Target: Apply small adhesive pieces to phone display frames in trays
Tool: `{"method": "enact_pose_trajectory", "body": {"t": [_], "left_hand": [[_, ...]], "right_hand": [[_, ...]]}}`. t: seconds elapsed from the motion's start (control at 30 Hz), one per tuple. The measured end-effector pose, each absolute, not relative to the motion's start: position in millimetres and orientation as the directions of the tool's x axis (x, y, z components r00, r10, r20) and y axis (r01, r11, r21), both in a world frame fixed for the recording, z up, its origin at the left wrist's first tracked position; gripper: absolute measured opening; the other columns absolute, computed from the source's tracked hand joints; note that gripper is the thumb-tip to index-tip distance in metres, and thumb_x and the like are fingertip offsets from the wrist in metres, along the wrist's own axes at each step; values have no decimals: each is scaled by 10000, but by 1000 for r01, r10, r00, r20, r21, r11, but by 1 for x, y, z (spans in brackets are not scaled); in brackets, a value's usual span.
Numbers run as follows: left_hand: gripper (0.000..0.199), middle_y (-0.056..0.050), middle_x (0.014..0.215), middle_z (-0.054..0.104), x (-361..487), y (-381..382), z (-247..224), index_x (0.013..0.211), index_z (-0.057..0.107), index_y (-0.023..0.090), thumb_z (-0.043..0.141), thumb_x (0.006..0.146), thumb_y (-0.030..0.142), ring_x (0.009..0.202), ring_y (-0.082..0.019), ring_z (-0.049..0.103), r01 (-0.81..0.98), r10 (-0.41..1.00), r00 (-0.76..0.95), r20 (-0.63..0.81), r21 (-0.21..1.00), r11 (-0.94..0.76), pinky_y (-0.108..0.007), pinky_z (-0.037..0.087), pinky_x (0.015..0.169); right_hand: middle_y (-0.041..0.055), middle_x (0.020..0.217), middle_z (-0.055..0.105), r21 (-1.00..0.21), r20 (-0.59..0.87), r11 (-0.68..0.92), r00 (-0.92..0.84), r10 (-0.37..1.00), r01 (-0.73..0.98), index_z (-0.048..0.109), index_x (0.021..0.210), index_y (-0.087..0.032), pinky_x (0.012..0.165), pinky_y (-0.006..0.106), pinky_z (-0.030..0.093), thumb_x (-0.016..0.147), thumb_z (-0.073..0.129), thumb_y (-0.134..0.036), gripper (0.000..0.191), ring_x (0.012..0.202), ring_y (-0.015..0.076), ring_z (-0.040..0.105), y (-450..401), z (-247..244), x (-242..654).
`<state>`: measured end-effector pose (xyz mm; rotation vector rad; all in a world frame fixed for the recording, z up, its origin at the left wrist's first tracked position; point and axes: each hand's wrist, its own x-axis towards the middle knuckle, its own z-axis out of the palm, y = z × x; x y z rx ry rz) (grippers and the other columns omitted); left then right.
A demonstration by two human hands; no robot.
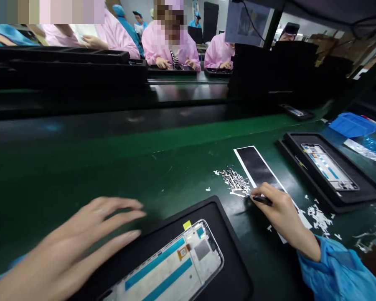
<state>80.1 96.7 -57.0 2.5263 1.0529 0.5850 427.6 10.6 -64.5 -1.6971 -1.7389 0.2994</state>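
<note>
My left hand [90,234] hovers over the left edge of a black tray [235,267], its fingers stretched out and holding nothing. In that tray lies a phone frame [175,271], tilted, with blue strips, a small orange flex connector and a yellow tab [187,225] at its upper edge. My right hand [277,209] is closed around dark tweezers [262,200], whose tips point at a pile of small black and white pieces [236,182]. Partly under that hand runs a black sheet with white borders [258,165].
At right, stacked black trays [366,184] hold another phone frame [330,167]. White scraps [319,219] lie beside my right wrist. A blue bin [352,124] stands farther back. Across the green bench [128,159], people in pink [188,46] work behind black trays [81,71].
</note>
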Motion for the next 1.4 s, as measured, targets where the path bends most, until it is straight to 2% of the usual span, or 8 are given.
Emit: {"method": "enact_pose_trajectory", "body": {"t": [0.07,0.13,0.37,0.73,0.97,1.1,1.23,1.4], "left_hand": [[232,-7,976,616,136,103,-36,956,643,267,425,879,247,907,-205,539,420,569,765,301,435,-796,-306,438,788],[255,-57,907,625,195,107,-25,862,658,190,404,894,180,855,-204,537,371,450,876,173,355,-858,-331,439,750],[137,-103,898,607,297,116,-46,791,622,113,490,821,93,873,-245,505,317,326,945,1,225,-921,-364,388,730],[161,-20,780,561,289,101,-24,756,481,166,395,885,123,748,-168,470,306,314,948,-47,397,-865,-290,365,682],[166,21,710,506,288,83,-24,697,446,175,424,838,90,716,-137,462,252,351,936,-24,742,-621,-255,343,654],[65,31,658,524,292,80,-18,695,548,160,562,753,133,663,-119,480,343,532,830,-167,905,-252,-233,364,636],[87,9,643,603,297,74,-17,676,674,132,629,702,202,631,-113,516,232,630,738,-244,967,102,-212,397,607],[88,-6,699,685,303,61,-21,623,710,148,666,679,199,701,-126,598,22,702,684,-200,967,254,-196,452,678]], "right_hand": [[-1,768,551,-607,305,99,117,945,788,557,823,-197,599,239,389,847,504,-208,59,699,136,555,6,-58,426],[-3,797,546,-620,302,83,140,943,780,552,858,-207,616,234,390,872,507,-249,63,729,134,551,-1,-50,425],[-46,748,495,-665,319,62,207,925,745,504,823,-223,605,183,374,907,471,-222,90,662,78,492,-22,-42,427],[-62,770,506,-715,280,70,193,940,696,510,877,-243,618,144,384,888,505,-175,69,683,62,501,-25,-45,431],[-60,587,436,-838,130,14,174,976,545,471,647,-185,467,186,324,869,506,-210,227,517,66,417,-29,-37,427],[-37,619,512,-895,135,-51,376,917,444,582,681,-194,495,199,351,840,566,-266,176,549,85,455,-40,-38,428],[-25,636,555,-954,168,-13,567,807,301,653,729,-223,475,188,369,801,635,-306,111,532,83,457,-48,-45,425],[-14,613,557,-965,174,26,559,811,261,646,692,-197,436,184,373,796,632,-291,141,496,81,461,-44,-45,415]]}}
